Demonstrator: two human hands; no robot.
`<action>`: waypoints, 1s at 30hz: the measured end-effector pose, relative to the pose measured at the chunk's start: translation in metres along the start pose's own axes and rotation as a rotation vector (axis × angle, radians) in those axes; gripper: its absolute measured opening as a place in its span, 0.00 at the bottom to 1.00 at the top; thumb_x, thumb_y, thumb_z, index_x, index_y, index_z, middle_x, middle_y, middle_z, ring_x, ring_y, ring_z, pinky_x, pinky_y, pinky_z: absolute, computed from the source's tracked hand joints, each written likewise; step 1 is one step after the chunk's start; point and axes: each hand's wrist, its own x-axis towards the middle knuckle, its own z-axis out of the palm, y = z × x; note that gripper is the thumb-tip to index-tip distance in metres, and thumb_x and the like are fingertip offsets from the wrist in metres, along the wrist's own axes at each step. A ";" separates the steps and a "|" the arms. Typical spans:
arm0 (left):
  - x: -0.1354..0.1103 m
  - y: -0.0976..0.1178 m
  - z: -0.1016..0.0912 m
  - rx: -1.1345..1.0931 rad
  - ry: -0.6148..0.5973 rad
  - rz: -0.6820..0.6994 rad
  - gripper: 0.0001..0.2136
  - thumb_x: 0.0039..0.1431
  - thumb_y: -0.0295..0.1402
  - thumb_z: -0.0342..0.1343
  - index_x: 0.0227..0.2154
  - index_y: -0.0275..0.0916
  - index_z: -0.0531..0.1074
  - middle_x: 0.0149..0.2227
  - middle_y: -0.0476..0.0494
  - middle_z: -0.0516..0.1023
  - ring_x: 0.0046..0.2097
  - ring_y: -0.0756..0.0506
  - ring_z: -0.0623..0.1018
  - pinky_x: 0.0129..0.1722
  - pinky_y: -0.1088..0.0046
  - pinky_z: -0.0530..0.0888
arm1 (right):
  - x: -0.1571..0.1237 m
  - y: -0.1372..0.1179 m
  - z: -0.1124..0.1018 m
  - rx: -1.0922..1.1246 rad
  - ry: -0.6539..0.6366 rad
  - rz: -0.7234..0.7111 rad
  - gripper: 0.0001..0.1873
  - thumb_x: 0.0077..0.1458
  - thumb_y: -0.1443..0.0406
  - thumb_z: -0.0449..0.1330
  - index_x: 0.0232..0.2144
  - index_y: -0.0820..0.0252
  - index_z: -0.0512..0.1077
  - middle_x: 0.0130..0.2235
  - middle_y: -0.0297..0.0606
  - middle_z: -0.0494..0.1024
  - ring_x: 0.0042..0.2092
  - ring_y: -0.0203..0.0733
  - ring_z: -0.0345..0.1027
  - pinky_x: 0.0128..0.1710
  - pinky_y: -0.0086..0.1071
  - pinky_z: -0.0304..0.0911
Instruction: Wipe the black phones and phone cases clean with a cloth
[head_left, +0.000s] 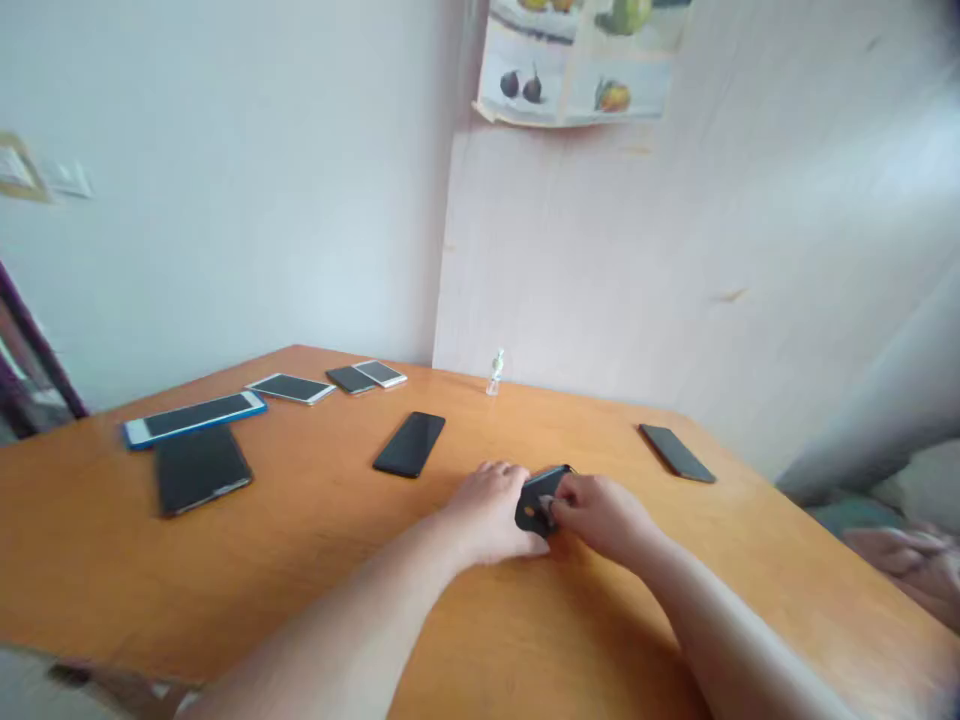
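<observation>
A dark phone (541,495) with its back side up lies on the orange wooden table (315,560), held between both my hands. My left hand (491,515) rests with curled fingers along the phone's left edge. My right hand (600,515) grips its right side, the thumb pressed on the back near the camera end. Most of the phone is hidden under my fingers.
Other phones lie on the table: a black one (410,443) just behind my hands, another (676,452) at the right, a blue-edged one (195,417), a dark tablet-like one (201,468) and three more (330,382) at the back left. A small clear bottle (495,372) stands near the wall.
</observation>
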 end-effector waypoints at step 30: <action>0.003 -0.004 0.010 0.025 0.059 0.052 0.27 0.39 0.51 0.66 0.39 0.41 0.69 0.41 0.41 0.74 0.45 0.37 0.74 0.45 0.62 0.71 | 0.009 0.013 0.015 0.142 0.181 -0.271 0.08 0.56 0.62 0.56 0.27 0.56 0.73 0.35 0.37 0.74 0.39 0.41 0.67 0.39 0.31 0.58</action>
